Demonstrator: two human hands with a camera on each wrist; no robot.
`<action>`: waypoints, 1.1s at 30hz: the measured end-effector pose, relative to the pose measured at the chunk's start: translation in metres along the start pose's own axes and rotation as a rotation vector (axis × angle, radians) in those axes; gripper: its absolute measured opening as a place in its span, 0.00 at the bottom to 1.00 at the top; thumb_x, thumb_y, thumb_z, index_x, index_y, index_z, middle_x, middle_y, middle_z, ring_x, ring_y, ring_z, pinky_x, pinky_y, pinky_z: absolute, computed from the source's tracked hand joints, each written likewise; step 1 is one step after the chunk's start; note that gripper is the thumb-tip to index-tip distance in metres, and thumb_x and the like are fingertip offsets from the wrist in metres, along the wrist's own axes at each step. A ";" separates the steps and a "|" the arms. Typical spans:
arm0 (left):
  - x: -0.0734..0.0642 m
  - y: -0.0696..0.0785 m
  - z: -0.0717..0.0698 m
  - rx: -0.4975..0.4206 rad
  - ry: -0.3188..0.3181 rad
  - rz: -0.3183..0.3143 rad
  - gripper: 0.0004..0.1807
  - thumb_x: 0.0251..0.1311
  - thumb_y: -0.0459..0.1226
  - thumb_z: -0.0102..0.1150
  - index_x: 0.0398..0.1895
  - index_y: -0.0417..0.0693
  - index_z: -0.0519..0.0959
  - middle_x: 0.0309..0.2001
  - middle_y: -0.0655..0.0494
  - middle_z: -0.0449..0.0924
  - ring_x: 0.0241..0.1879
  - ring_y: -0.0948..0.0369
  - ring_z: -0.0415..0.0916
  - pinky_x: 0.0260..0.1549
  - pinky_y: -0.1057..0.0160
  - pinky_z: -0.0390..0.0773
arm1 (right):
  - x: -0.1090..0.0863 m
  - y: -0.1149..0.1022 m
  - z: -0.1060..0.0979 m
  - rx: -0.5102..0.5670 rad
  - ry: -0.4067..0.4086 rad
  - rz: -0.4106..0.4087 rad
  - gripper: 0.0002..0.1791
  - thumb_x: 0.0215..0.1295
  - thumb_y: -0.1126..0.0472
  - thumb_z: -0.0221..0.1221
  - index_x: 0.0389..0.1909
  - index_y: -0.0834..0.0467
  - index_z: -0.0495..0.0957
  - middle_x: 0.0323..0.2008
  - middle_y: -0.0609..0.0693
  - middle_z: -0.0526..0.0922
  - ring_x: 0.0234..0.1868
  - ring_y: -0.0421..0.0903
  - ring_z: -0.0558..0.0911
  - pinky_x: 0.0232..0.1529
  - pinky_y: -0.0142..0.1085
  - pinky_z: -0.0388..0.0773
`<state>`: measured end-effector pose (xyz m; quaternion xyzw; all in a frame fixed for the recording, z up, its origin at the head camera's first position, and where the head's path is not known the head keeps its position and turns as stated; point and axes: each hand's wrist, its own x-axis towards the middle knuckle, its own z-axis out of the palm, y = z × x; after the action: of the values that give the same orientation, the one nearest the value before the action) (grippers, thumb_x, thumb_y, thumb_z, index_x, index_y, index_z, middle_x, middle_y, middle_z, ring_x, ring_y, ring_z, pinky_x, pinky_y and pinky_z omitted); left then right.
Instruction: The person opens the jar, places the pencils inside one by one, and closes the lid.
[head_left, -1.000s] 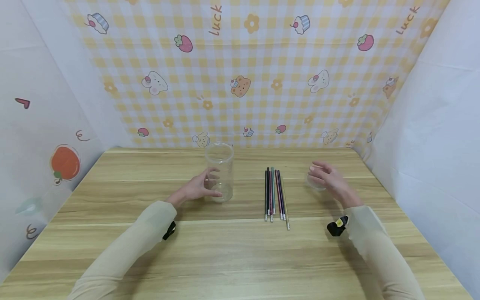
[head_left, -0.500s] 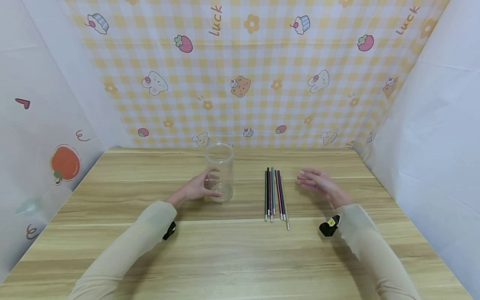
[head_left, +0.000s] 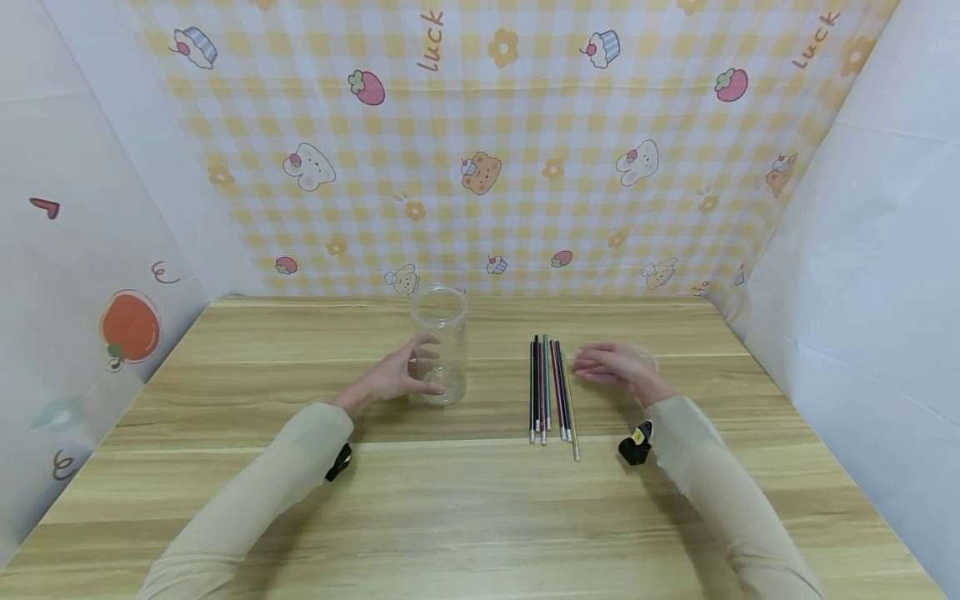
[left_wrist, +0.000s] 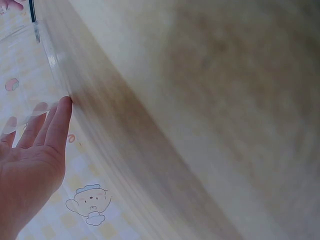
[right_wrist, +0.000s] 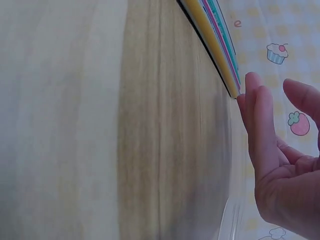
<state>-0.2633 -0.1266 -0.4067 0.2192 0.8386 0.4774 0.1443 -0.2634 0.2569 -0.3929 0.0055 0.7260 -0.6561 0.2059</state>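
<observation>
A tall clear plastic jar (head_left: 447, 325) stands upright and uncovered on the wooden table. My left hand (head_left: 386, 375) holds it low down from the left, fingers behind and thumb in front. Right of the jar lie several pencils (head_left: 546, 387) side by side, eraser ends toward me, the gold one (head_left: 573, 408) rightmost. Just beyond that gold pencil, my right hand (head_left: 618, 367) hovers with its fingers extended and nothing in them. In the right wrist view, the fingertips (right_wrist: 251, 82) come close to the pencils' far ends.
A clear round lid (head_left: 649, 356) lies on the table (head_left: 480, 517), partly hidden behind my right hand. A yellow checked cloth (head_left: 525, 108) hangs along the back edge, with white sheets (head_left: 885, 250) at the sides.
My right hand has moved left, away from the clear lid and up to the pencils. The left hand and the jar have stayed put.
</observation>
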 end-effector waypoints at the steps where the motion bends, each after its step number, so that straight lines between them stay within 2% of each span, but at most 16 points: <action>1: 0.000 0.000 0.000 0.003 0.000 0.005 0.47 0.38 0.45 0.70 0.61 0.49 0.54 0.57 0.41 0.63 0.56 0.47 0.60 0.54 0.44 0.55 | 0.000 -0.001 0.001 -0.017 -0.004 0.000 0.26 0.64 0.65 0.48 0.58 0.74 0.54 0.51 0.71 0.67 0.48 0.57 0.74 0.50 0.40 0.69; 9: 0.001 0.000 0.000 0.006 -0.002 0.006 0.48 0.37 0.44 0.70 0.62 0.48 0.53 0.58 0.42 0.63 0.56 0.47 0.60 0.55 0.44 0.55 | 0.013 0.001 0.003 -0.100 -0.029 0.014 0.24 0.65 0.66 0.47 0.55 0.78 0.55 0.48 0.70 0.70 0.43 0.54 0.77 0.48 0.39 0.71; 17: 0.001 -0.001 0.000 0.004 -0.007 0.009 0.48 0.38 0.45 0.70 0.62 0.47 0.52 0.58 0.41 0.62 0.56 0.46 0.60 0.54 0.43 0.55 | 0.020 0.001 0.012 -0.169 0.014 0.003 0.18 0.62 0.69 0.50 0.49 0.78 0.63 0.39 0.66 0.76 0.34 0.47 0.80 0.42 0.36 0.75; 20: 0.001 -0.001 0.000 0.003 -0.008 0.009 0.48 0.38 0.45 0.70 0.62 0.47 0.52 0.58 0.41 0.62 0.56 0.46 0.60 0.54 0.43 0.55 | 0.024 0.002 0.016 -0.176 0.054 0.008 0.16 0.60 0.70 0.51 0.46 0.77 0.66 0.34 0.62 0.79 0.30 0.45 0.80 0.39 0.35 0.76; 24: 0.001 -0.001 0.000 -0.002 -0.009 0.010 0.48 0.38 0.45 0.70 0.62 0.47 0.52 0.58 0.41 0.62 0.56 0.46 0.60 0.54 0.44 0.56 | 0.028 0.001 0.023 -0.262 0.123 0.022 0.14 0.57 0.70 0.55 0.42 0.75 0.70 0.28 0.56 0.79 0.25 0.42 0.79 0.33 0.33 0.78; 29: 0.001 0.000 -0.001 -0.010 -0.009 0.004 0.48 0.38 0.45 0.70 0.62 0.48 0.53 0.58 0.40 0.62 0.56 0.46 0.60 0.54 0.43 0.55 | 0.030 -0.003 0.032 -0.406 0.214 0.038 0.16 0.52 0.68 0.61 0.41 0.71 0.71 0.28 0.56 0.78 0.22 0.41 0.77 0.28 0.31 0.78; 33: 0.001 0.000 -0.001 -0.018 -0.010 0.000 0.48 0.38 0.44 0.70 0.62 0.48 0.53 0.58 0.40 0.62 0.57 0.46 0.60 0.54 0.43 0.55 | 0.033 -0.003 0.036 -0.432 0.241 0.043 0.18 0.51 0.69 0.61 0.42 0.72 0.70 0.28 0.57 0.77 0.23 0.43 0.76 0.27 0.32 0.78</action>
<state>-0.2643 -0.1266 -0.4064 0.2199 0.8335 0.4840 0.1504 -0.2845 0.2138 -0.4021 0.0551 0.8684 -0.4758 0.1281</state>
